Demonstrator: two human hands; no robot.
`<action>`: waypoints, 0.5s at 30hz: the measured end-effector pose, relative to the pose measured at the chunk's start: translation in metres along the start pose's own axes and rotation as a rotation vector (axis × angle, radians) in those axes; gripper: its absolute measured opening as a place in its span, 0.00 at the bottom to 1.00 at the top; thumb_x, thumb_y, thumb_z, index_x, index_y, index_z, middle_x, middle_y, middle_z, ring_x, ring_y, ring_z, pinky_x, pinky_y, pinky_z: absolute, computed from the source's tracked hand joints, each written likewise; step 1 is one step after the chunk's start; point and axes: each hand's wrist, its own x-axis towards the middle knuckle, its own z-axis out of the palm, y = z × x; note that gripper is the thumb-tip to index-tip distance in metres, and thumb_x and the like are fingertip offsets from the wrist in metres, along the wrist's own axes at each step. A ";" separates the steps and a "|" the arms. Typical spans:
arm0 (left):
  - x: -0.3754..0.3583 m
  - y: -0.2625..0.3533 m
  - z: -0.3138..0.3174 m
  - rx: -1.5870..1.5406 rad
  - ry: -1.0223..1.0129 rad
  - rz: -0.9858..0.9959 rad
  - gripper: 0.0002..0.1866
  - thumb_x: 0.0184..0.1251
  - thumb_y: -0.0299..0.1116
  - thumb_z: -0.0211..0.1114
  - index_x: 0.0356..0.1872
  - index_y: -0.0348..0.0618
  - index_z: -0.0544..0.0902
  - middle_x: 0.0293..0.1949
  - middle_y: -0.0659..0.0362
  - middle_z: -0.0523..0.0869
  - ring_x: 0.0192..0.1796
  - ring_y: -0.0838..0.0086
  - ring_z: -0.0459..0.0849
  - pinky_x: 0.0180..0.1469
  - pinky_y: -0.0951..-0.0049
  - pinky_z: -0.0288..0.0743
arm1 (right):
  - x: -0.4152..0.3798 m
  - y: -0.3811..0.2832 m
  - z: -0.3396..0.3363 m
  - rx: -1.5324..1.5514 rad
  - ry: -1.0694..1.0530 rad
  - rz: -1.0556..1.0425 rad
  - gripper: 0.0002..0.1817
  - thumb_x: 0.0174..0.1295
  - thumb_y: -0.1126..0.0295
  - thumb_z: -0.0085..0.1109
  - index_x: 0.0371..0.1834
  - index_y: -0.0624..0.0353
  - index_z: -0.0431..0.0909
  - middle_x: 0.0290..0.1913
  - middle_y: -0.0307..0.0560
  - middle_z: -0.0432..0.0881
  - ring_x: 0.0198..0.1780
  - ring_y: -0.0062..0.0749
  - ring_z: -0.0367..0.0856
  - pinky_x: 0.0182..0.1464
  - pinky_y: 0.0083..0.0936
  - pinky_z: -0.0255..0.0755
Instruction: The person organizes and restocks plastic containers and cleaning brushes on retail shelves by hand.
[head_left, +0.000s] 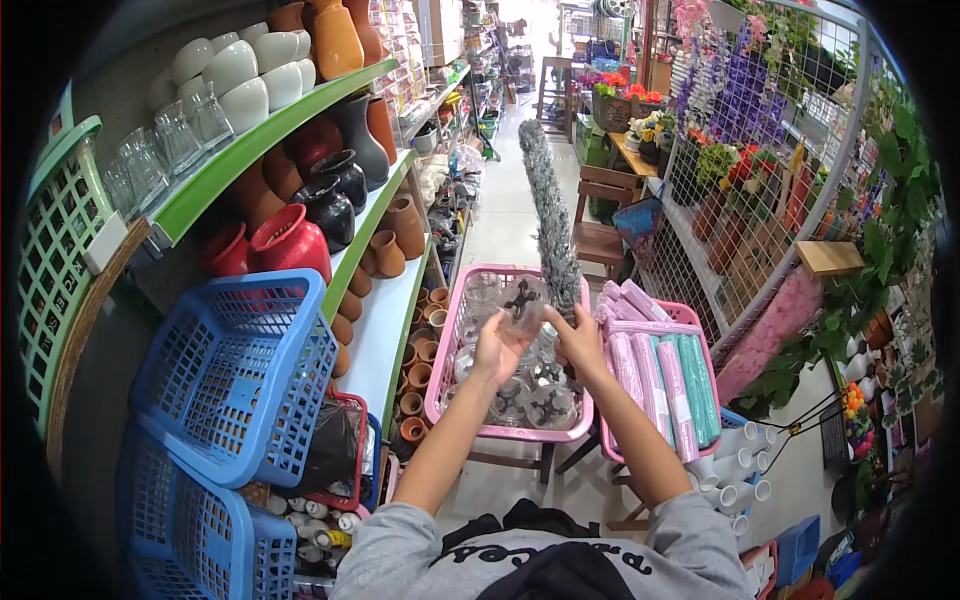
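Over a pink plastic basket (pixel 437 385), my left hand (pixel 500 352) grips a clear round container (pixel 523 298) with a dark cross-like shape on it. Several similar clear containers (pixel 549 406) fill the basket below. Close to the held container's right side, my right hand (pixel 577 343) has its fingers curled round the lower end of a fluffy grey duster (pixel 551 215). The duster points away from me, its tip up over the aisle. Part of its handle is hidden by the right hand.
Right of the basket stands a pink basket (pixel 711 446) of pink and green wrapped rolls (pixel 686 385). Blue baskets (pixel 235 380) are stacked at left beside shelves of pots (pixel 295 245) and glasses (pixel 178 138). A wooden chair (pixel 600 215) and wire mesh rack (pixel 760 130) border the aisle.
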 end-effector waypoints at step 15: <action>0.002 0.017 0.025 0.538 0.055 -0.078 0.35 0.60 0.68 0.46 0.56 0.48 0.67 0.52 0.58 0.73 0.45 0.69 0.78 0.42 0.68 0.76 | 0.000 -0.011 0.017 0.015 -0.100 -0.106 0.13 0.63 0.62 0.54 0.41 0.60 0.68 0.27 0.41 0.76 0.13 0.22 0.65 0.15 0.20 0.59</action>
